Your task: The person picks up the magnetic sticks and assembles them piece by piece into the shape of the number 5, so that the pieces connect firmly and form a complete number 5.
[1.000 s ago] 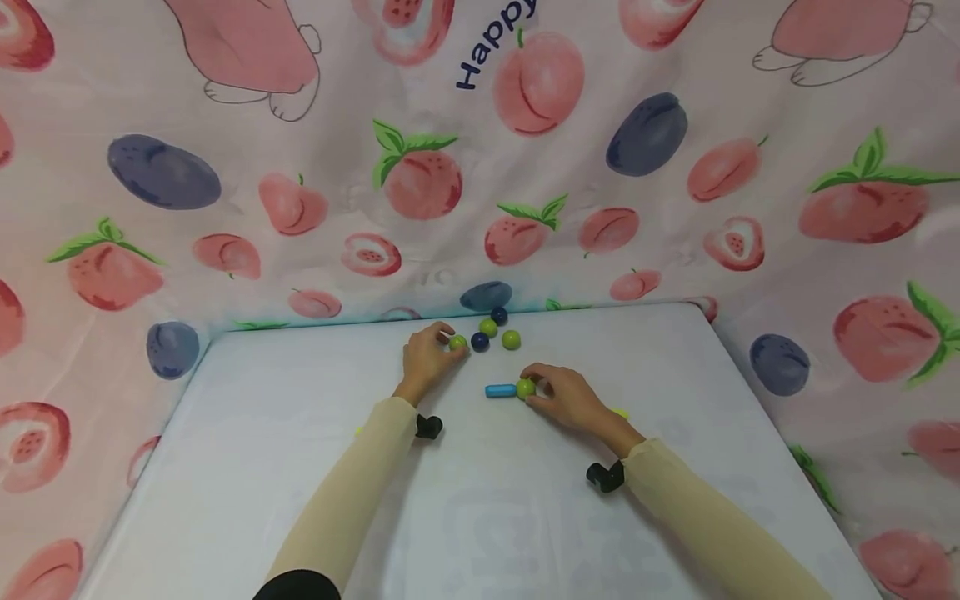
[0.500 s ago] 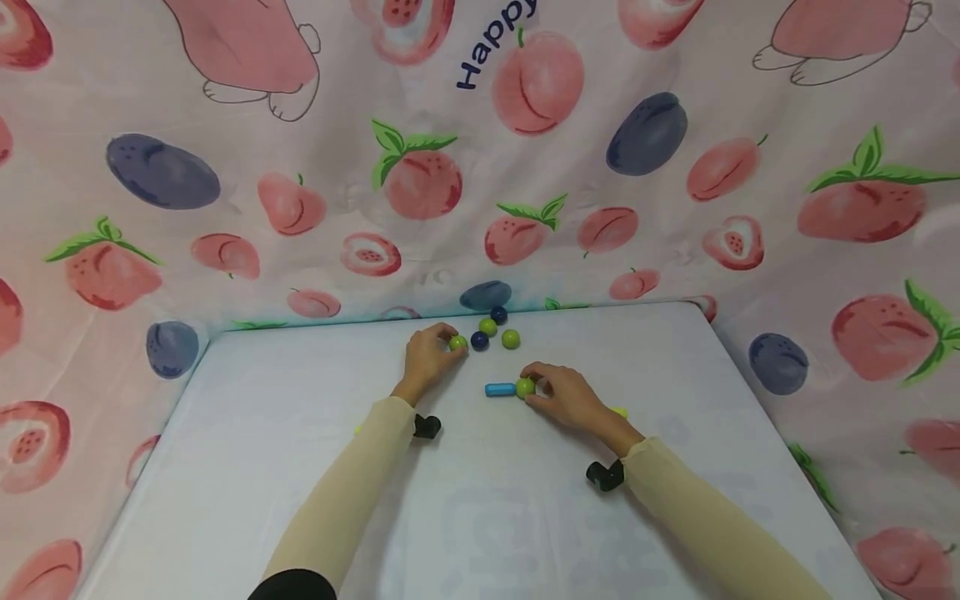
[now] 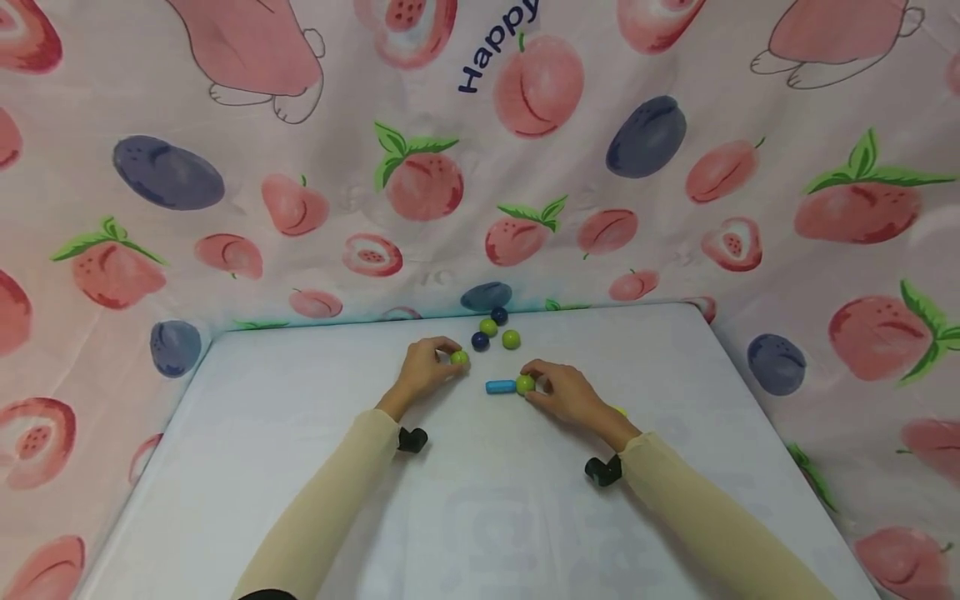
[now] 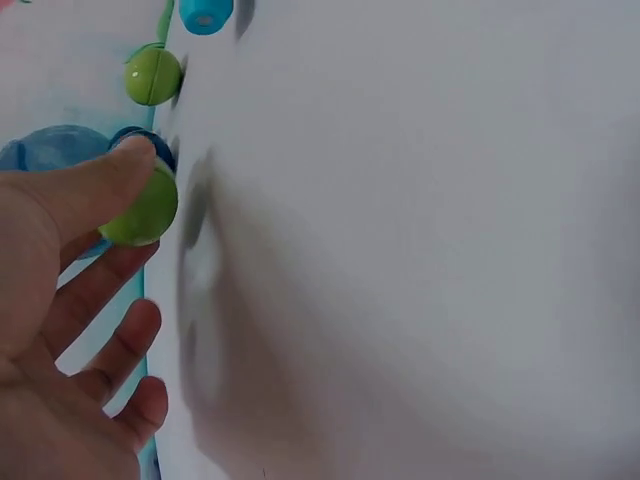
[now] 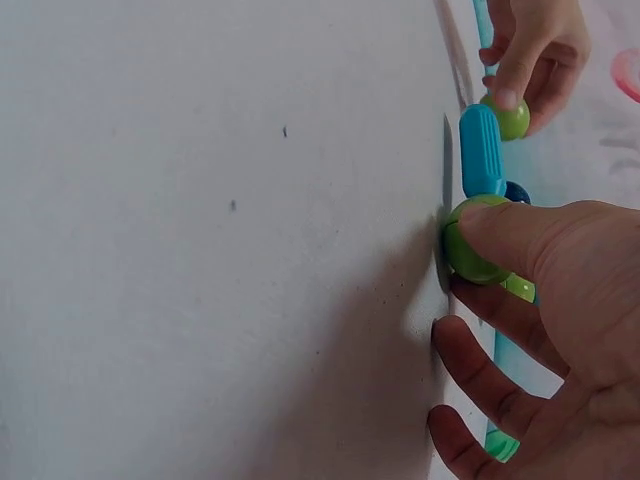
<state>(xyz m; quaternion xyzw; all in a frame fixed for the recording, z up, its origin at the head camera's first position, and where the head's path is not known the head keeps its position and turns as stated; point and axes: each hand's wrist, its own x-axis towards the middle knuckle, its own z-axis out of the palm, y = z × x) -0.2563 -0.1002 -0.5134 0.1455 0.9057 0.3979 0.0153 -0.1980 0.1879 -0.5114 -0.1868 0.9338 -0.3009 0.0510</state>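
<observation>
My left hand point(image 3: 426, 370) pinches a green ball point(image 3: 460, 357) between thumb and index finger; the left wrist view shows the other fingers loosely bent below that ball point(image 4: 145, 212). To its right, my right hand point(image 3: 568, 395) grips another green ball point(image 3: 526, 385) by thumb and fingertips. A short ribbed blue stick point(image 3: 500, 387) joins the left side of this second ball and points toward the left hand. In the right wrist view the blue stick point(image 5: 482, 150) overlaps the left hand's ball point(image 5: 510, 117).
Behind the hands lie two dark blue balls, one nearer point(image 3: 480, 341) and one at the back edge point(image 3: 499, 316). Beside them are two green balls, one left point(image 3: 488, 327) and one right point(image 3: 512, 339). A fruit-print cloth point(image 3: 435, 275) rises behind the white table point(image 3: 495, 533).
My left hand has drawn its green ball slightly toward me, away from the loose balls. The right hand stays nearly still with its ball and blue stick.
</observation>
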